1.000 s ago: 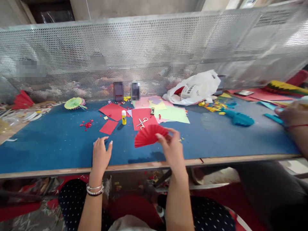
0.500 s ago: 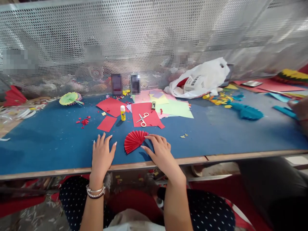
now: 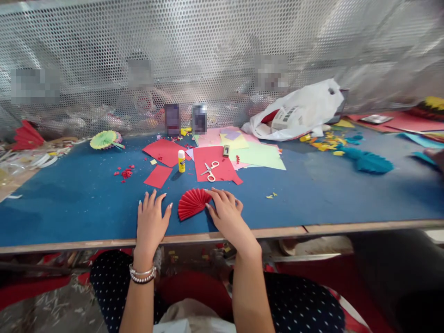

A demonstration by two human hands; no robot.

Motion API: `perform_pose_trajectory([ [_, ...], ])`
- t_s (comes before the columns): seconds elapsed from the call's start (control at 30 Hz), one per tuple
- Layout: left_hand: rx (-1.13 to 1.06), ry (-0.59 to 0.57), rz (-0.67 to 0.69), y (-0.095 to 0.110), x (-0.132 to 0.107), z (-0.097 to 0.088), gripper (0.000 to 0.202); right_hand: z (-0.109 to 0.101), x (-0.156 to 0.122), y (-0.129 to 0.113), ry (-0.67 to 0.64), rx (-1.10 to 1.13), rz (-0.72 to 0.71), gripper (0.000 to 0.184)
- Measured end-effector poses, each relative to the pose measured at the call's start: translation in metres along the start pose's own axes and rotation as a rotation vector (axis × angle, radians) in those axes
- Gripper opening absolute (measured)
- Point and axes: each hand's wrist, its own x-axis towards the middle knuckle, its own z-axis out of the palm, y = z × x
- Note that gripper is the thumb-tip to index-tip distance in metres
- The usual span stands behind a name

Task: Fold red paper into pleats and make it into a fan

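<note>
The fan, red and pleated, lay on the blue table between my two hands, close to the table's near edge. What counted was how it sat against my right hand: directly to its left, with the fan's right end at my thumb and fingertips. Those fingers reached in from the right, index on the far side and thumb on the near side, touching or all but touching the paper. Whether they pinched it or only rested against it, I could not tell.

The fan's longer way ran on a slant, from a near-left corner up to the far-right end by my right index finger. Its pleats drew together toward the right, at my thumb, and spread out to the left and away from me.

My left hand held nothing. It was palm down at the table's edge, fingers apart, with its thumb toward the fan and a strip of bare blue between them. So my right hand was plainly the nearer.

Beyond the fan, and well apart from it, the glue stick stood upright, and the scissors lay on a red sheet. A smaller red piece lay just past my left fingertips.
</note>
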Motion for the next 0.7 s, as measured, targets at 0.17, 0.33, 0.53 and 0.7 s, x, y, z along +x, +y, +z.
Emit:
perform_pose_trajectory([
  [0.17,0.051,-0.007,0.006,0.001,-0.001,-0.001,0.037,-0.003,-0.004,-0.016,-0.038,0.012,-0.027,0.032],
  [0.33,-0.027,0.051,0.022,0.000,0.000,0.001,0.035,-0.001,-0.007,-0.012,0.007,-0.030,-0.026,0.030],
  [0.53,0.075,0.265,-0.036,-0.049,0.023,-0.041,0.038,0.005,-0.006,-0.005,0.035,0.013,-0.016,0.031],
  [0.7,0.313,0.193,-0.094,-0.104,0.059,-0.077,0.036,0.012,-0.005,-0.005,0.123,0.070,0.013,0.029],
])
